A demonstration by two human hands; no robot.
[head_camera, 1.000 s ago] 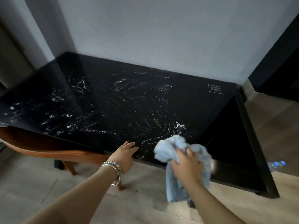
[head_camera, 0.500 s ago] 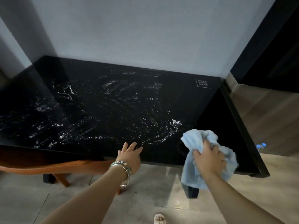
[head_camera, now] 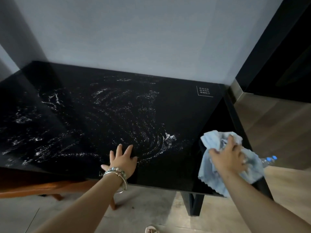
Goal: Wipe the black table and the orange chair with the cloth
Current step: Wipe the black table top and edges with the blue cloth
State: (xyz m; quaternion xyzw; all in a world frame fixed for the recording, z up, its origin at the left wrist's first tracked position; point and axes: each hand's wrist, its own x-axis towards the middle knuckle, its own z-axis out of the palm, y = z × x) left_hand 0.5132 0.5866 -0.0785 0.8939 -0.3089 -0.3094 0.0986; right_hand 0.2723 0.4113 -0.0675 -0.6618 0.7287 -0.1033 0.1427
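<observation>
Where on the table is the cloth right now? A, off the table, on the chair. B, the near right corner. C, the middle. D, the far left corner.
B: the right hand holds the cloth against the table at its near right corner.

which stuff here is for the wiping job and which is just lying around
For the job: black table, cloth gripped by the right hand, orange chair, left hand flat on the table.
Lying about: bottle on the floor, printed label on the table.
</observation>
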